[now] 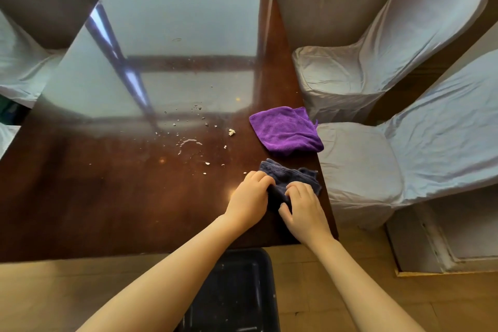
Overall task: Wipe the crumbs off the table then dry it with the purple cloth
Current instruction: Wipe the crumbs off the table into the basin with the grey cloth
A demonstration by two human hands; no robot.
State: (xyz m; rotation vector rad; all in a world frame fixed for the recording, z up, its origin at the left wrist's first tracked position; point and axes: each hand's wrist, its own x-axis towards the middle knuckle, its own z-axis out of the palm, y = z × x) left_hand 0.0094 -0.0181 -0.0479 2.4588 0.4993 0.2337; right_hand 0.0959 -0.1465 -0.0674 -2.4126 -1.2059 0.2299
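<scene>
head view, both hands' grip closed on dark cloth (pixel 288 183), left hand (pixel 249 198), right hand (pixel 303 206), black bin (pixel 242 291) interior unclear

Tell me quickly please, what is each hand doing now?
Left hand: closed, gripping the dark blue cloth.
Right hand: fingers curled, pressing on the same cloth.

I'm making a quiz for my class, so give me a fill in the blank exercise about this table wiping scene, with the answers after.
1. Both hands, the left hand and the right hand, grip the dark ____ cloth.
2. The purple cloth lies folded near the table's ____ edge, untouched.
3. White ____ are scattered on the table left of the purple cloth.
4. On the floor under the near table edge sits a ____ tray.

Missing words: blue; right; crumbs; black
</scene>
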